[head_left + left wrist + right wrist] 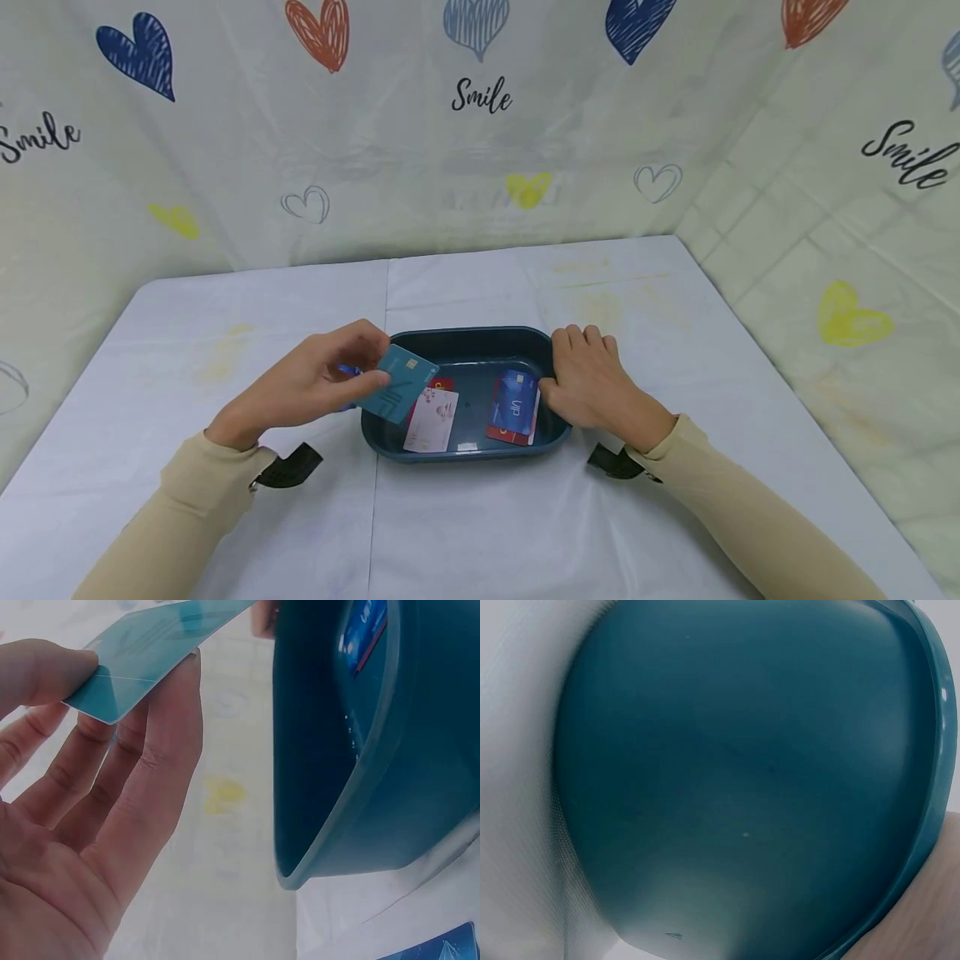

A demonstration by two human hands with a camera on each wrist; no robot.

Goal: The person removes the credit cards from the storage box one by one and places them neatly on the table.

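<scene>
A teal bank card (405,382) with a gold chip is pinched between the thumb and fingers of my left hand (330,375), over the left end of a dark teal plastic tray (480,337). My right hand (600,375) grips the tray's right rim, fingers curled over it. In the tray's left part, a white card (432,421) lies overlapping a red card (442,383). Toward the right, a blue VIP card (515,402) rests on a red card (504,435) and a whitish one. The right wrist view shows mainly the tray's outer wall (742,765).
Beside the tray's left end, a blue card (442,946) lies on the white-covered table (465,533), mostly hidden by my left hand in the head view. A pale cloth with printed hearts (528,190) hangs behind the table and along its sides.
</scene>
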